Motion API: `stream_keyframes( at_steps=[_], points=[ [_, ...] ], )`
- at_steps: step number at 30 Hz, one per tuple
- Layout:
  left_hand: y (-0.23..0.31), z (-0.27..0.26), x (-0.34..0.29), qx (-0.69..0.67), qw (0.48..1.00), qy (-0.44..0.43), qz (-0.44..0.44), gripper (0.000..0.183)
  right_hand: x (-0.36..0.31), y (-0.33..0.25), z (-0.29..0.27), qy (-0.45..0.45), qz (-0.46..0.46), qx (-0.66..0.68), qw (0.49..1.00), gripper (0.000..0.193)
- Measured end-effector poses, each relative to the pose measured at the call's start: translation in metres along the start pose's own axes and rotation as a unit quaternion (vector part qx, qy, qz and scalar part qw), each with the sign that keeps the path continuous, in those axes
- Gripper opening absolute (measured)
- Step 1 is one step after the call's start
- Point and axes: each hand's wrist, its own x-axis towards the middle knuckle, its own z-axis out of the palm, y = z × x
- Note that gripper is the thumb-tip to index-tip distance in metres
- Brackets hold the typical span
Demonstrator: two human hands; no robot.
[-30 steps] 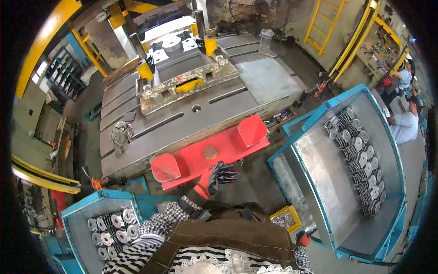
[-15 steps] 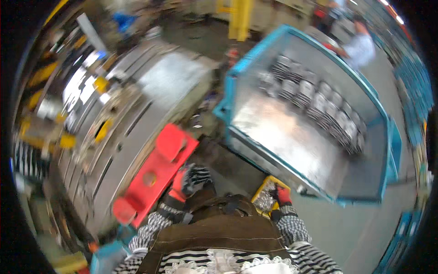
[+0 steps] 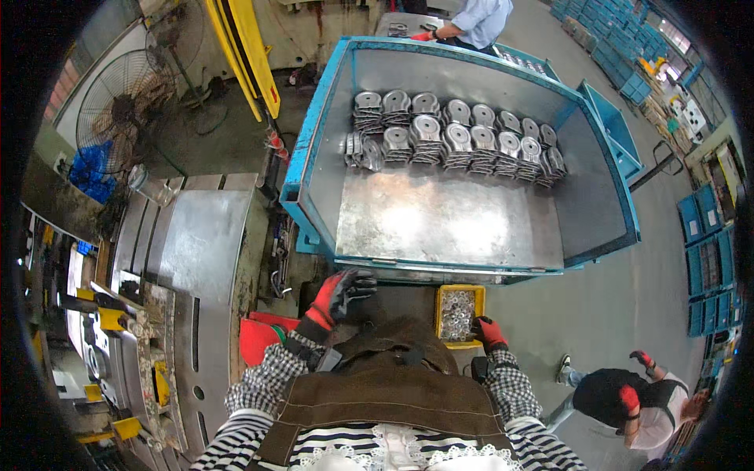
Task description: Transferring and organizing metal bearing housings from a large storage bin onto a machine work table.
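My left hand (image 3: pixel 338 296), in a red and black glove, is stretched out with nothing in it, just short of the blue bin's near edge. My right hand (image 3: pixel 488 333), gloved the same way, is closed round the right rim of a yellow bin (image 3: pixel 439 320). Small silvery ring-like metal parts (image 3: pixel 458 311) fill that bin. Ahead stands a large blue-framed metal bin (image 3: pixel 455 265). Stacks of stamped metal plates (image 3: pixel 457 137) with round holes line its far side in rows, while its near floor is bare metal. Beside my left forearm sits a red metal piece (image 3: pixel 255 340), partly hidden.
A slotted steel machine table (image 3: pixel 206 243) runs along my left, with a fan (image 3: pixel 122 110) and yellow posts (image 3: pixel 250 55) beyond. One co-worker (image 3: pixel 479 23) stands behind the blue bin; another person (image 3: pixel 628 400) is at the lower right. Blue crates (image 3: pixel 704 259) are stacked far right.
My view has swung left, and the blue bin now sits squarely ahead. My left hand has moved off the red piece toward the bin. My right hand stays at the yellow bin's edge.
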Motion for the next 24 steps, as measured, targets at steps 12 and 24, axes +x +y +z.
stream_keyframes(
  at_steps=[12,24],
  points=[
    [-0.028,-0.026,0.159,-0.018,0.972,-0.020,-0.234,0.040,0.023,-0.066,-0.024,-0.031,0.051,0.064,0.996,0.032],
    [-0.038,-0.101,0.310,-0.246,0.926,0.244,-0.151,0.056,0.164,-0.243,0.067,-0.139,0.006,-0.020,0.990,0.031]
  ],
)
